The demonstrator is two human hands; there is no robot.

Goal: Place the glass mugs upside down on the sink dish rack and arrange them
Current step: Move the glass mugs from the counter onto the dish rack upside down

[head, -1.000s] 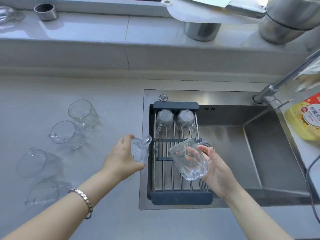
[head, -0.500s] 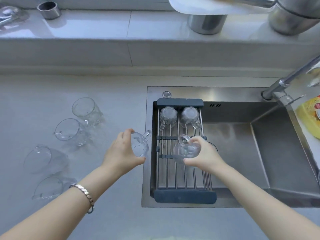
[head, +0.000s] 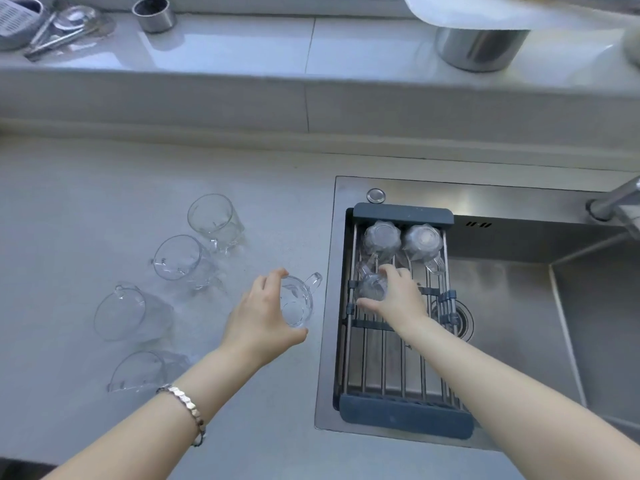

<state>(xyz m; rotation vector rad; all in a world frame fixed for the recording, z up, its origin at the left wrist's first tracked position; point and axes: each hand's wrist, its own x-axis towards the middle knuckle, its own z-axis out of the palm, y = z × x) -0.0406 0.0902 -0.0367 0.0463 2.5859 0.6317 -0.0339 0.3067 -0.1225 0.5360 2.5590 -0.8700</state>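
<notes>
A dish rack [head: 405,415] with steel bars and dark end caps spans the left part of the sink. Two glass mugs [head: 381,237] [head: 423,241] stand upside down at its far end. My right hand [head: 398,296] grips a third glass mug [head: 370,286], inverted on the bars just behind the left one. My left hand [head: 259,317] holds another glass mug [head: 298,303] over the counter beside the sink's left rim, handle pointing toward the rack. Several more glass mugs [head: 187,261] lie on the counter to the left.
The steel sink [head: 519,306] has a drain to the right of the rack and a faucet [head: 613,202] at the far right. On the back ledge stand a metal cup [head: 154,13], a steel pot [head: 481,46] and a utensil tray [head: 20,19].
My right hand turned its mug upside down and lowered it onto the rack, then shifted it left and toward the far mugs. My left hand has kept its mug in the same place.
</notes>
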